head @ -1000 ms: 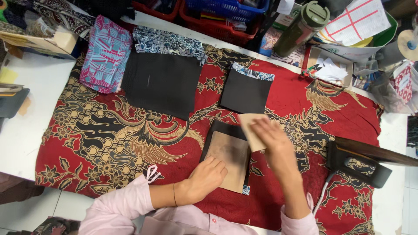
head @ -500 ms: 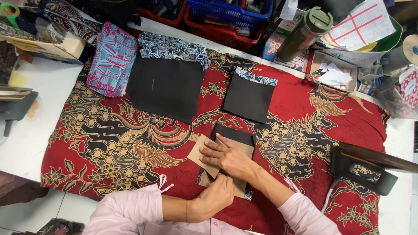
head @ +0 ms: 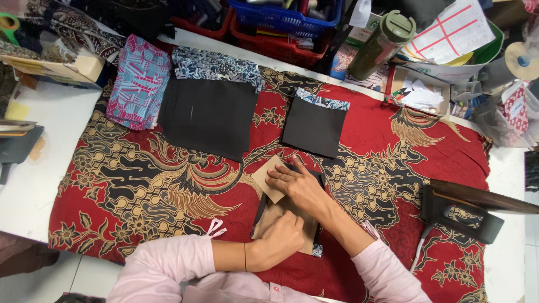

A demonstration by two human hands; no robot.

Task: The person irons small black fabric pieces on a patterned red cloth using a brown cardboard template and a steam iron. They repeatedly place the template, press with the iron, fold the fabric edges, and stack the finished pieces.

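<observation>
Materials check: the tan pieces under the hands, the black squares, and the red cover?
Small tan piece under the right hand: looks like cardboard or stiff paper, matte, flat with crisp edges. Larger tan sheet under the left hand: likely the same. Black squares: probably matte fabric or felt, no sheen. Red cover: printed cloth, batik-like pattern, draping at the table edge.

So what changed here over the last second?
The right hand slid a small tan card leftward off the top of the brown board. The left hand kept pressing that board. The black fabric pieces stayed put.
</observation>
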